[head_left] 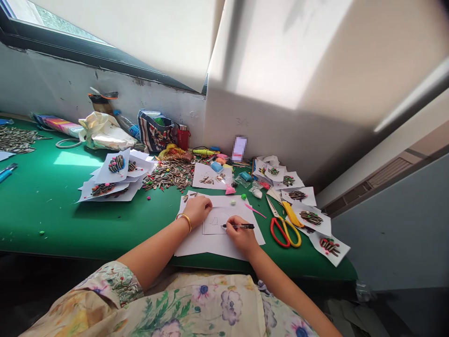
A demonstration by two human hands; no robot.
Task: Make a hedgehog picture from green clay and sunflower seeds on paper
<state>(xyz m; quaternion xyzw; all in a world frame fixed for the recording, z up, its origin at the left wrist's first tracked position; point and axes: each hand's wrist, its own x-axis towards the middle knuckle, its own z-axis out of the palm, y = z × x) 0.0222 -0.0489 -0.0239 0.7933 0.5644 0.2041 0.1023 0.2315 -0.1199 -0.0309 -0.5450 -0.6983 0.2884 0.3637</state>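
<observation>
A black pen (pixel 240 226) is gripped in my right hand (pixel 242 234), its tip at a small sheet of white paper (pixel 213 229) that bears a few drawn lines. My left hand (pixel 197 209), with a gold bangle (pixel 187 220) on its wrist, rests palm down at the small sheet's upper left, fingers lying bent on the paper. Larger white sheets (pixel 189 245) lie beneath both hands. Just beyond my left hand, several sunflower seeds (pixel 185 197) lie on the paper. A pink tool (pixel 255 210) and a green clay lump (pixel 243 196) are near my right hand.
Scissors (pixel 283 229) with red and yellow handles lie right, beside a yellow-handled tool (pixel 292 214). Cards with seed hedgehogs (pixel 310 217) line the right edge; others (pixel 114 168) stack at left. Behind are a seed heap (pixel 170 173), phone (pixel 239 149), red bottle (pixel 183 137) and striped bag (pixel 154 131).
</observation>
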